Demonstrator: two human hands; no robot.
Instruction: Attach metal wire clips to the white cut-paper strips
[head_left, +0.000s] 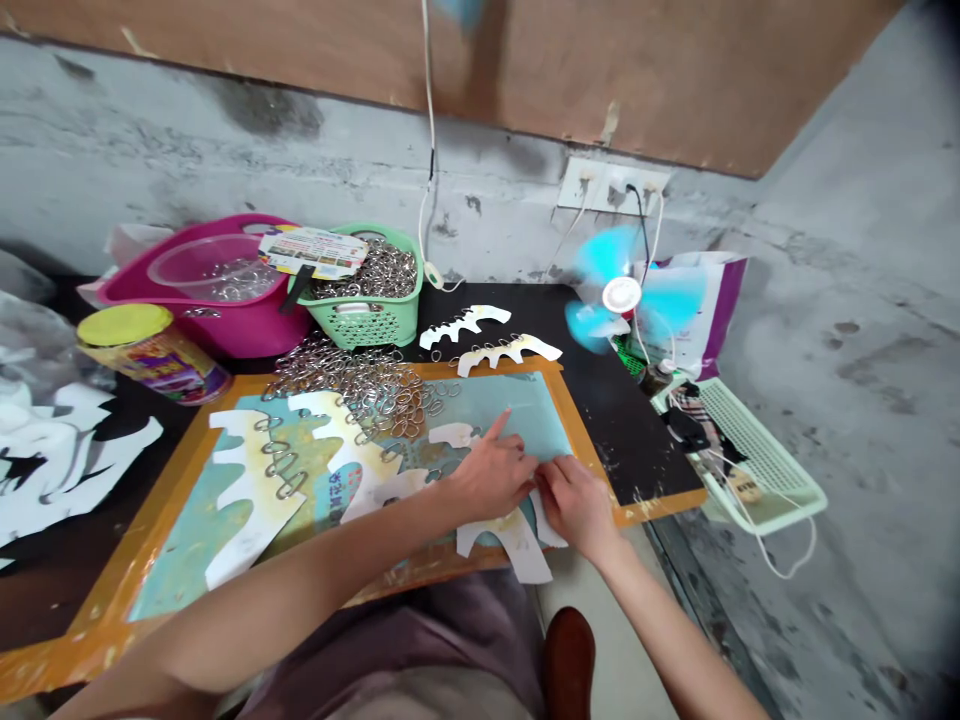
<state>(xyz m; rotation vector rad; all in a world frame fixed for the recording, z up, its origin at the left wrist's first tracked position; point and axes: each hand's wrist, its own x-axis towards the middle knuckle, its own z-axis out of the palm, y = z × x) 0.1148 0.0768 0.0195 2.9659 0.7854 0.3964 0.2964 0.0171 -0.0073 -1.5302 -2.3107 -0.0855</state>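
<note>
Over the front right of the taped mat, my left hand [495, 472] points its index finger out while its other fingers are curled closed; what they pinch is hidden. Its fingertips meet those of my right hand [576, 503], which is closed on the edge of a white cut-out strip [546, 522]. Under my hands a white toothed cut-out [521, 548] reaches past the table edge. On the mat to the left lie a cut-out with metal rings along it [251, 480] and a similar one [334, 425]. Loose metal rings [360, 385] are heaped behind them.
A magenta basket [255, 325] and a green basket [375, 325] with rings stand at the back, near a yellow-lidded jar [161, 350]. Two ringed cut-outs [510, 352] lie behind the mat. A spinning fan [622, 295] and a pale green tray [780, 470] are at right.
</note>
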